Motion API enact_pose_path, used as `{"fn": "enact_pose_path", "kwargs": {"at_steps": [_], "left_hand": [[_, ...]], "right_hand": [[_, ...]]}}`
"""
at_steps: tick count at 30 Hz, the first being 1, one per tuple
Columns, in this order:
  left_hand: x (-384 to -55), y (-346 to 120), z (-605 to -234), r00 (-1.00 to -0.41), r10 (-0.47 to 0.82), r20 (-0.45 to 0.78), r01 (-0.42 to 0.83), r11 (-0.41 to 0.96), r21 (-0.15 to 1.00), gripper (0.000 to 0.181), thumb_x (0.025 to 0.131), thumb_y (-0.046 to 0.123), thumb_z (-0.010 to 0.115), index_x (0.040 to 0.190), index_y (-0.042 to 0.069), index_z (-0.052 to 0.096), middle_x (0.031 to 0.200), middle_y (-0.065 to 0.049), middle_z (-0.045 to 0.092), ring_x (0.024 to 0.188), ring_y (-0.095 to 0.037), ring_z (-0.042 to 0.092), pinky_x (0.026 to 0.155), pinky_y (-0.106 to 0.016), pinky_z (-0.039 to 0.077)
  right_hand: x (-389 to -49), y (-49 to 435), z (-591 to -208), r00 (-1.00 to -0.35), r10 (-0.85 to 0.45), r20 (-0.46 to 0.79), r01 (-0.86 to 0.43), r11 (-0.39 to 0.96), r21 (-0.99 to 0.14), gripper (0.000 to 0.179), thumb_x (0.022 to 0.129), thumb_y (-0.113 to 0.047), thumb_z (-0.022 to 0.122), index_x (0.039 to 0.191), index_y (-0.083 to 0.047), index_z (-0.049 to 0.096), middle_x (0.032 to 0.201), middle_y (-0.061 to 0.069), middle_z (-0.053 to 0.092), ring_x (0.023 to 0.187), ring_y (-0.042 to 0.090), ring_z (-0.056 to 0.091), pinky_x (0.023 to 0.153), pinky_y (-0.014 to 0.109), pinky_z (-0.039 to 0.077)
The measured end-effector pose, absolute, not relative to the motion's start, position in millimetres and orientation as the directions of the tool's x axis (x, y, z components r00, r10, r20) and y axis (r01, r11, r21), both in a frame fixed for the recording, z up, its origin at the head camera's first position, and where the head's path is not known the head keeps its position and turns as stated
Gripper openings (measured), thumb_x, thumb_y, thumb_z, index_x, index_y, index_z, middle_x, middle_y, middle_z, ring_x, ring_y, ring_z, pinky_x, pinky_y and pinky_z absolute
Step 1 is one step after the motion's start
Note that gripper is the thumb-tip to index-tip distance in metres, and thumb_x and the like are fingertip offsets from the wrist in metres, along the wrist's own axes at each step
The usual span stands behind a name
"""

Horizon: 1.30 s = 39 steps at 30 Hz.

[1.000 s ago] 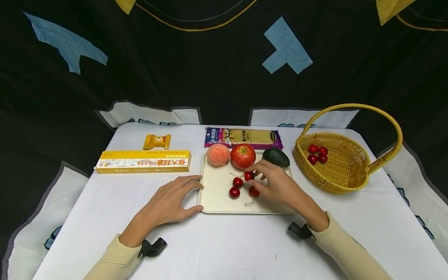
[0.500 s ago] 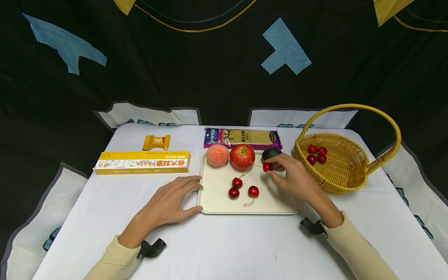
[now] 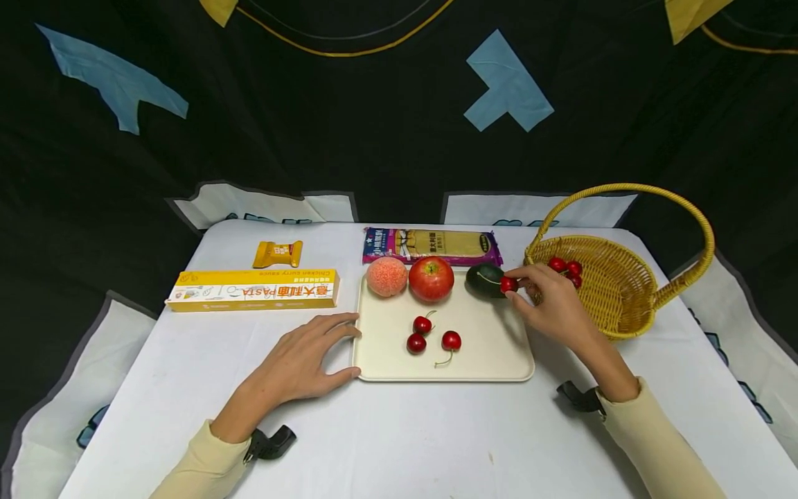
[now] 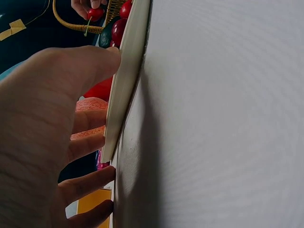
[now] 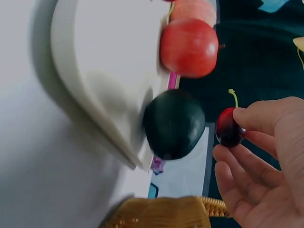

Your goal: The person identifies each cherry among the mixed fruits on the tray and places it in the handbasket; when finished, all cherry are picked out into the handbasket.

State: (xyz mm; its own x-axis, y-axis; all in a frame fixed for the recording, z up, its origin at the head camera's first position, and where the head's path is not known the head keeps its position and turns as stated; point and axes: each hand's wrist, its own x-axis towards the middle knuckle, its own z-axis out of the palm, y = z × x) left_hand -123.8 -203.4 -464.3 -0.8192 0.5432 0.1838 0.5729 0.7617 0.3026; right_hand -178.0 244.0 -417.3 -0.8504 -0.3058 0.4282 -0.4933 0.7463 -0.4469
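My right hand pinches a stemmed red cherry between thumb and fingers, held above the tray's right edge beside the dark green avocado. The same cherry shows clearly in the right wrist view. My left hand touches the left edge of the cream tray with its fingers spread. On the tray lie three cherries, a red apple and a pinkish-orange, rough-skinned round fruit. Several cherries sit inside the yellow wicker basket, partly hidden by my right hand.
Behind the tray lies a purple-edged noodle packet. A yellow and white pasta box is at the left, with a small orange-yellow wrapped snack behind it. The basket's tall handle arches above the table's right side.
My right hand has picked a cherry from the group on the tray and carried it rightward, past the avocado, toward the basket. The left hand has stayed at the tray's edge.
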Motion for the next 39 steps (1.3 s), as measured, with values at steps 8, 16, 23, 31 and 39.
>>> {"fn": "enact_pose_path", "kwargs": {"at_steps": [8,16,23,31,39], "left_hand": [[-122.7,-203.2,-464.3,-0.825,0.536,0.181,0.565,0.767,0.304,0.055,0.090,0.056,0.081,0.134,0.025,0.071,0.161,0.003,0.054,0.142,-0.025,0.056,0.103,-0.054,0.055],[-123.7,-202.3,-464.7,-0.824,0.537,0.181,0.566,0.766,0.306,0.055,0.090,0.056,0.081,0.134,0.025,0.071,0.161,0.002,0.054,0.143,-0.025,0.055,0.103,-0.055,0.055],[-122.9,-203.4,-465.9,-0.826,0.537,0.173,0.563,0.767,0.308,0.055,0.090,0.056,0.081,0.134,0.025,0.071,0.161,0.003,0.054,0.143,-0.025,0.055,0.103,-0.055,0.055],[-124.6,-202.9,-465.5,-0.817,0.545,0.191,0.577,0.757,0.306,0.054,0.090,0.056,0.081,0.133,0.025,0.071,0.161,0.003,0.054,0.142,-0.025,0.056,0.102,-0.054,0.056],[-124.5,-202.1,-465.3,-0.823,0.538,0.182,0.567,0.764,0.309,0.054,0.090,0.055,0.081,0.133,0.025,0.071,0.161,0.004,0.054,0.143,-0.024,0.055,0.103,-0.054,0.055]], "right_hand": [[-178.7,260.7,-415.8,-0.853,-0.273,0.444,-0.475,0.758,-0.447,0.034,0.088,0.003,0.084,0.120,-0.002,0.073,0.108,0.013,0.073,0.090,0.028,0.071,0.076,0.040,0.060],[-177.0,279.3,-411.0,-0.844,-0.249,0.474,-0.471,0.768,-0.435,0.036,0.088,0.003,0.083,0.122,-0.003,0.073,0.109,0.013,0.071,0.089,0.028,0.070,0.076,0.019,0.055],[-176.2,295.0,-410.8,-0.883,-0.197,0.426,-0.398,0.796,-0.456,0.039,0.091,0.000,0.081,0.128,-0.005,0.073,0.115,0.013,0.071,0.094,0.031,0.071,0.080,0.015,0.052],[-175.4,316.8,-410.3,-0.909,-0.147,0.390,-0.332,0.821,-0.465,0.039,0.091,-0.001,0.081,0.130,-0.001,0.072,0.118,0.021,0.069,0.100,0.040,0.070,0.084,0.016,0.054],[-179.6,333.9,-413.8,-0.955,-0.113,0.273,-0.236,0.849,-0.472,0.040,0.095,-0.006,0.077,0.132,0.005,0.066,0.125,0.028,0.065,0.110,0.049,0.067,0.091,0.067,0.057]]}}
